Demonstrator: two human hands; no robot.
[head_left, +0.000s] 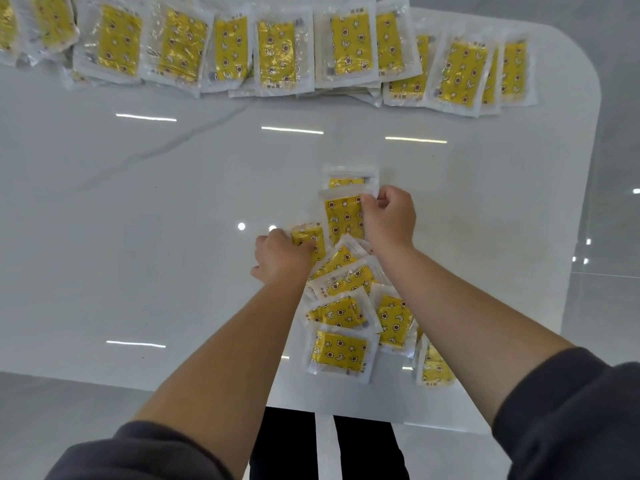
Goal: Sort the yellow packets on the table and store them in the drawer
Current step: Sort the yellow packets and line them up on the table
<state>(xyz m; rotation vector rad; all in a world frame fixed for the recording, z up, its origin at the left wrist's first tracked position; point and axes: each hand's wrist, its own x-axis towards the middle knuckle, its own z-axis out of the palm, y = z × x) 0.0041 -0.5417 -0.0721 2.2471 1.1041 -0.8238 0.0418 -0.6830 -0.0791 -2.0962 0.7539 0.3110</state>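
Several yellow packets in clear wrappers lie in a loose heap (pixel 341 306) on the white table (pixel 138 220) in front of me. My right hand (pixel 389 216) pinches the top right corner of an upright packet (pixel 343 216) at the heap's far end; another packet (pixel 348 176) lies just beyond it. My left hand (pixel 280 259) rests on a packet (pixel 308 235) at the heap's left side, fingers curled over it. A long row of yellow packets (pixel 277 50) lines the table's far edge. No drawer is in view.
The table's rounded far right corner (pixel 585 74) and right edge border a glossy grey floor (pixel 616 202). The near edge runs just below the heap. My dark trouser legs (pixel 287 445) show under the near edge.
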